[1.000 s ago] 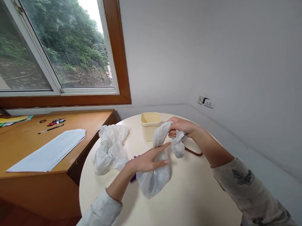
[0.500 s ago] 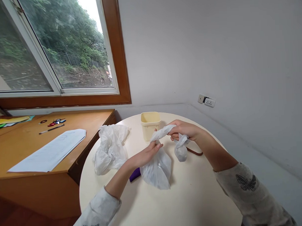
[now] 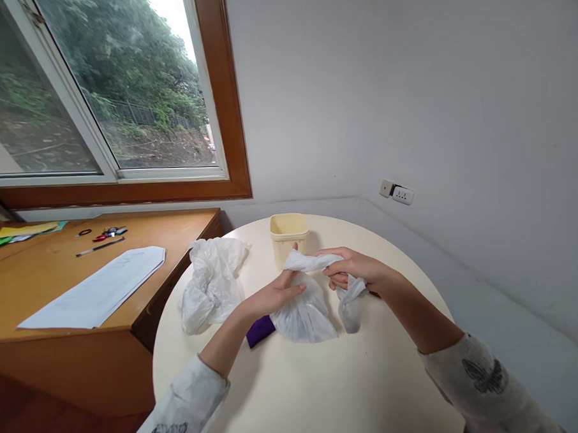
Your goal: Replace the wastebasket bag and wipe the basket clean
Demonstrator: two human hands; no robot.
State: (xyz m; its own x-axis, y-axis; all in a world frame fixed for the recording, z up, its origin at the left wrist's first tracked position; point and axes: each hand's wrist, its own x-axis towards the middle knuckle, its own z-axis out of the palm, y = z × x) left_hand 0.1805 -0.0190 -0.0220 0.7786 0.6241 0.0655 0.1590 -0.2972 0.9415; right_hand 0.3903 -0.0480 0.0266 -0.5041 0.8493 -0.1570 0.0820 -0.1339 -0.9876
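Observation:
A white plastic bag (image 3: 305, 315) is stretched between my two hands over the round table, its upper part twisted into a thick strip. My left hand (image 3: 273, 295) is loosely curled round the strip's left end, with the thumb raised. The strip's other end is gripped in my right hand (image 3: 358, 268), and a loose tail of the bag hangs below those fingers. Just under my left wrist lies a folded dark purple item (image 3: 260, 331), partly covered by the hand and bag. What the bag contains, if anything, cannot be seen.
A cream plastic container (image 3: 288, 232) stands behind my hands. Another crumpled white plastic bag (image 3: 213, 283) lies at the table's left. On the wooden desk (image 3: 84, 353) are paper sheets (image 3: 98, 288), a pen (image 3: 100, 247) and scissors (image 3: 108, 234). A wall borders the right side.
My right hand has moved slightly down, and the twisted strip lies flatter. My left hand's thumb and fingers are further apart. The hanging bag has shifted, showing more of the purple item.

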